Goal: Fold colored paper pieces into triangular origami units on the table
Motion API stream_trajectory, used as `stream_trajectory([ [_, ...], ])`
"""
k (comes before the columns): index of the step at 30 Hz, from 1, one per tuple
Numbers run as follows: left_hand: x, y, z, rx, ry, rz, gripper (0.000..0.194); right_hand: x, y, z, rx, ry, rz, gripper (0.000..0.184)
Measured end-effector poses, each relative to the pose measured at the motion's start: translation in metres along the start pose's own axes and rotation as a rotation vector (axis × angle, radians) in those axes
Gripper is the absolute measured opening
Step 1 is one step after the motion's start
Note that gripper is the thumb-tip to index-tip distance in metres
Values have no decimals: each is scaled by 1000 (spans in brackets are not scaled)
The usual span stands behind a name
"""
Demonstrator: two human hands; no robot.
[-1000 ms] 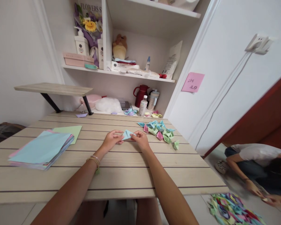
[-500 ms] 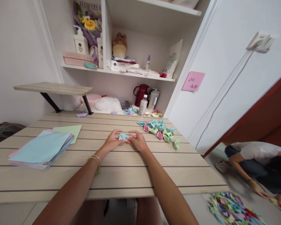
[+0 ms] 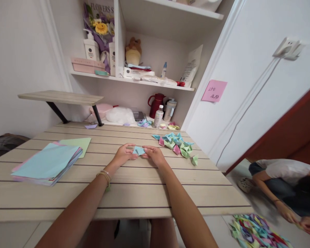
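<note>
A small piece of folded light-blue paper [image 3: 138,150] is held just over the middle of the table. My left hand [image 3: 124,154] pinches its left side between thumb and fingers. On its right side, the fingers of my right hand [image 3: 154,155] are closed on the same paper. To the right lies a cluster of folded paper pieces [image 3: 176,142] in blue, green and pink. Left of my hands rests a stack of coloured paper sheets [image 3: 48,162], light blue on top, with a green sheet [image 3: 79,144] partly under it.
A raised wooden shelf [image 3: 59,97] stands at the table's back left. Behind the table are a plastic bottle [image 3: 158,117] and a red jug [image 3: 156,104]. At the right, a person [image 3: 281,182] crouches on the floor by a heap of folded papers [image 3: 255,230].
The folded blue paper has shifted slightly right and its crease now looks different. My right fingers have changed their hold on its right end. The crouching person's hands have moved a little.
</note>
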State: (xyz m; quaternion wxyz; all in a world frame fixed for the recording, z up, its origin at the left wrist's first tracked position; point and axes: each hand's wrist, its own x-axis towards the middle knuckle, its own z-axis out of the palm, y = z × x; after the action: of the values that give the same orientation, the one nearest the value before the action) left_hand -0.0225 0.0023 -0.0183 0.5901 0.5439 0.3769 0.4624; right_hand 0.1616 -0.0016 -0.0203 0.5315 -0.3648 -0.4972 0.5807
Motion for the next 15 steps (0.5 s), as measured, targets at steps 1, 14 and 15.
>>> stream_trajectory([
  [1, 0, 1, 0, -7, -10, -6, 67, 0, 0, 0, 12, 3, -2, 35],
  [14, 2, 4, 5, -29, -14, -60, 43, 1, -2, 2, -282, 110, -139, 24],
  [15, 3, 3, 5, 6, 2, -64, 39, 1, -3, 3, -294, 99, -149, 23],
])
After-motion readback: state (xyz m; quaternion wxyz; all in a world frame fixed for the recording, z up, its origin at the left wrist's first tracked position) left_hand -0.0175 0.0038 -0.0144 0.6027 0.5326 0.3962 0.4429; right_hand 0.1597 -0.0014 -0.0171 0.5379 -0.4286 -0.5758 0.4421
